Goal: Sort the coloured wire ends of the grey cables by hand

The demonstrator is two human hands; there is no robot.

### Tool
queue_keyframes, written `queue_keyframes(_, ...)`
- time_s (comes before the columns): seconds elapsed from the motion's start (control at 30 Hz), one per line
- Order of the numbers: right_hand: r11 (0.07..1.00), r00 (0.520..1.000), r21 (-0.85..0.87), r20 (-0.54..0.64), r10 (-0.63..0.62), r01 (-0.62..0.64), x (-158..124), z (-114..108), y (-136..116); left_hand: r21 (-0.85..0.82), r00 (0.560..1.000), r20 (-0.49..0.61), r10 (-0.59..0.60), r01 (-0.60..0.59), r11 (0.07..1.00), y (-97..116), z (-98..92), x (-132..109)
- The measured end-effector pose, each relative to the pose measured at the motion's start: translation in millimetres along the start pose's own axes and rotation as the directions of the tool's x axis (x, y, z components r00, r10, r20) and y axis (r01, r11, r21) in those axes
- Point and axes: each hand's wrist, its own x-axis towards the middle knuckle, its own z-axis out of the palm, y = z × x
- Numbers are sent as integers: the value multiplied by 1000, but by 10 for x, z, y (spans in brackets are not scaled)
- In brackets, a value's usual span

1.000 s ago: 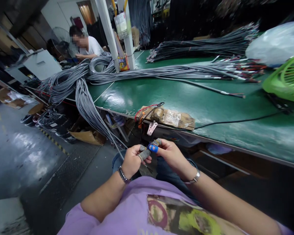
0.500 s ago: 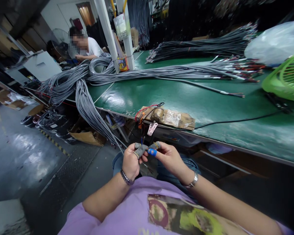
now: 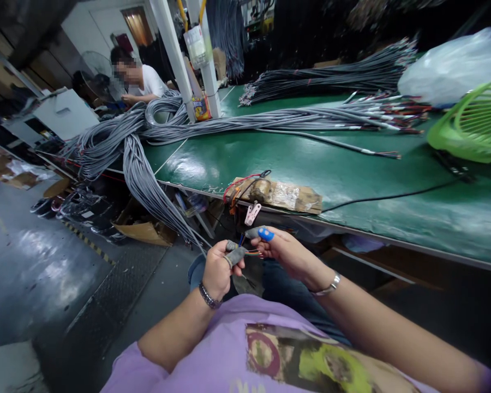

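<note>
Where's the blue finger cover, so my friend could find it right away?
Find the long green table, then look just in front of its near edge for the person's right hand. The blue cover is on its thumb. It's bright blue, while the other finger covers are grey.

Wires (image 3: 252, 252) near the centre are orangey with some green, thumb cover (image 3: 265, 234) super bright blue, cable bundle (image 3: 147, 177) plain grey, bench (image 3: 200, 164) dark green, clip (image 3: 252, 214) pale pink, floor tape (image 3: 88, 242) at left yellow-black striped.
</note>
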Motion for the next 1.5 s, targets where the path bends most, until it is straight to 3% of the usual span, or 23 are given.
queue_keyframes(0.2, 985, 993, -172, 119, -9, 29, 43, 71, -133, 91, 998, 57, 6, -11, 996, -58, -9, -40)
queue_keyframes(0.53, 915, 986, -381, 149, -79, 131, 43, 138, -81, 166, 982, 148, -117, 92, 982, -119, -29, -33)
queue_keyframes(0.63, 942, 986, -310, 139, -87, 127, 51, 105, -35, 134, 976, 151, -155, 135, 982, -98, -27, -35)
queue_keyframes(0.77, 994, 999, -102, 40, -37, 41, 50, -12, 16, 72, 983, 115, -143, 136, 988, -59, -23, -28)
queue_keyframes(0.97, 994, 986, 18, 126, 107, -110, 21, -98, 40, 37, 989, 87, -123, 120, 992, -38, 3, -4)
queue_keyframes(1.3, 998, 997, -57, 68, -24, 28, 48, -21, 20, -16, 998, 31, -59, 59, 998, -15, -19, 44)
queue_keyframes(1.5, 1000, 998, 28, 55, -15, 13, 97, -77, 74, -37, 997, 45, -62, 63, 997, 27, -37, 57)
